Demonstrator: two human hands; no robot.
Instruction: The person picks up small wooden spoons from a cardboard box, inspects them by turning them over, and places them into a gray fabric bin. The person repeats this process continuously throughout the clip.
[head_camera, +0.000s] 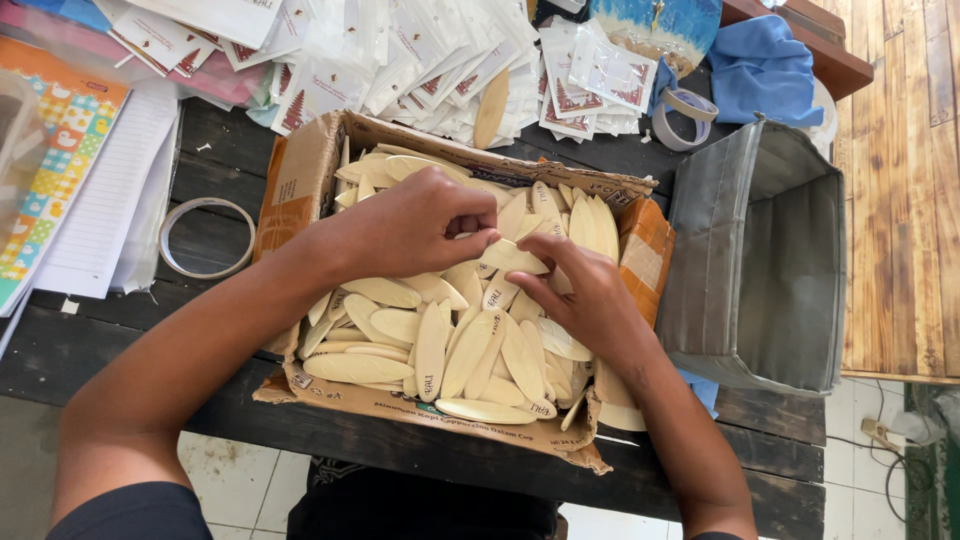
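Note:
A cardboard box (300, 170) on a dark wooden table holds several pale, flat, leaf-shaped wooden pieces (440, 350). My left hand (410, 225) hovers over the box's middle with its fingers pinched on one wooden piece. My right hand (585, 295) rests on the pile at the right side of the box, and its thumb and fingers grip the other end of the same wooden piece (515, 258). The two hands meet at that piece above the pile.
A heap of small clear packets with printed cards (440, 60) lies behind the box. A tape ring (207, 238) lies at left beside papers (100, 200). Another tape roll (685, 115), blue cloth (765, 65) and an open grey fabric bin (770, 250) sit at right.

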